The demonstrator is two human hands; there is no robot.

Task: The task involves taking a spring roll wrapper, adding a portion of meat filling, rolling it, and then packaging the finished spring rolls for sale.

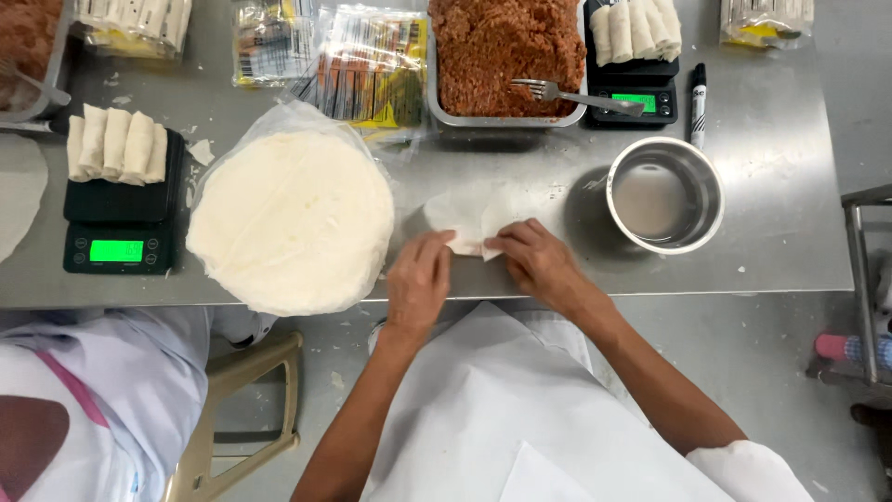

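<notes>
Near the front edge of the steel desk (780, 232), both hands press on a thin white wrapper (469, 212) that lies flat on the metal. The left hand (418, 284) has its fingers bent down onto the wrapper's near left corner, and the right hand (534, 260) grips the near right part, pinching a fold of it between thumb and fingers. So each hand is closed narrowly on the wrapper rather than spread wide.

Just left of the wrapper sits a big round stack of white wrappers (293, 218) on clear plastic, its near rim hanging slightly over the desk edge. To the right stands a round metal bowl (665, 195) with a little liquid in it, close to the right hand but not touching. Behind the wrapper is a metal tray of brownish-red minced filling (492, 51) with a fork (576, 96) resting in it, handle pointing right. A black scale (637, 93) beside the tray carries a row of finished white rolls (639, 28), and a black marker (699, 104) lies to its right. Another black scale (119, 223) at the left holds more rolls (116, 144). Printed packets (362, 65) lie along the back. A second person in white (84, 390) sits at the left, beside a tan plastic chair (246, 409).
</notes>
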